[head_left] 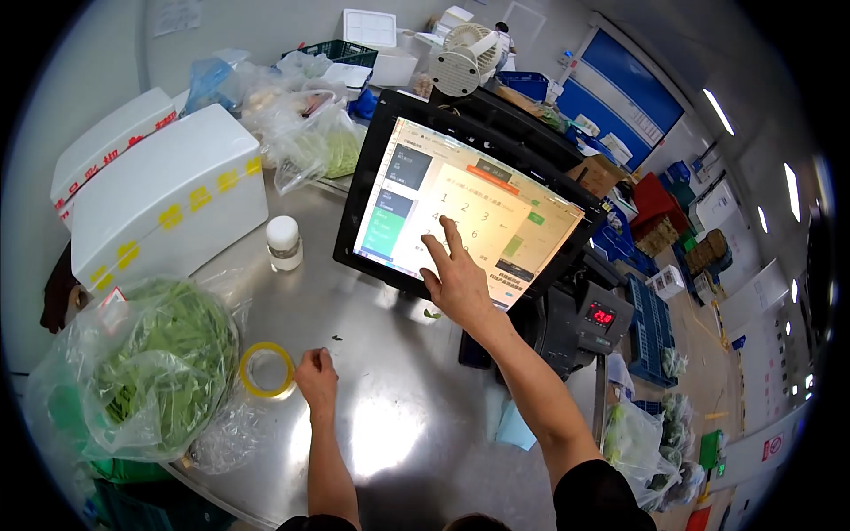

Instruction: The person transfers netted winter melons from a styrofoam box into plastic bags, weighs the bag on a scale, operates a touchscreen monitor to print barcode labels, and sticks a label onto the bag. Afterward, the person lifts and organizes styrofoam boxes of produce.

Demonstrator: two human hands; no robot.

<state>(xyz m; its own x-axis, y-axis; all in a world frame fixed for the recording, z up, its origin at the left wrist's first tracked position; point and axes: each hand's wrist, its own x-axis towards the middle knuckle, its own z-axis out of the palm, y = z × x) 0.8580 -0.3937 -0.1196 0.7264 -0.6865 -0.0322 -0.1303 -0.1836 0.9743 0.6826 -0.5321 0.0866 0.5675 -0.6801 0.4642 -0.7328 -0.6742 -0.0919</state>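
Note:
My right hand (458, 281) is at the touchscreen monitor (403, 190), fingers apart and stretched toward a number pad on the lit display. Its fingertips overlap the lower-left digits; whether they press cannot be told. On the steel table (390, 354) rests my left hand (317, 379), fingers curled in, with nothing showing in them. Just left of it lies a roll of yellow-edged tape (266, 344). Farther left, a clear plastic bag (66, 380) surrounds leafy green vegetables (168, 372). A white-capped jar (284, 243) stands between the monitor and the foam boxes.
White foam boxes (168, 195) with yellow and red tape stand at the left. Behind are bagged vegetables (319, 142) and a fan (460, 62). Right of the monitor, a black device (595, 319) shows red digits. Blue crates (651, 332) and bagged greens (637, 438) lie further right.

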